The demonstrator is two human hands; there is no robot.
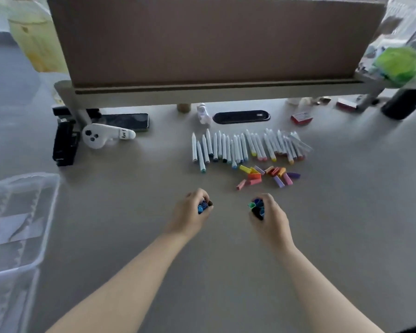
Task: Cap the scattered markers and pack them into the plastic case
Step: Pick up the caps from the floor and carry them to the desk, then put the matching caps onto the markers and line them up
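Both hands hover just short of the loose pile of caps [268,175] — the left hand [192,212] curled round blue caps, the right hand [268,213] round dark and green ones. Beyond the pile lies the row of uncapped markers [247,146]; the clear plastic case [15,227] sits far left of it.

From my feed, a big brown cardboard sheet [214,39] fills twelve o'clock, standing on a pale shelf [202,92] raised above the grey desk [346,212]. At ten o'clock I see a white handheld controller [101,135] lying just beside a dark phone [127,121], with a black clamp-like device [65,143] at their left. Under the shelf sit a small white figure [203,114] and a black oval grommet [241,116]. A red box [302,118] lies at one o'clock; something blurred and green [399,66] sits at two o'clock.
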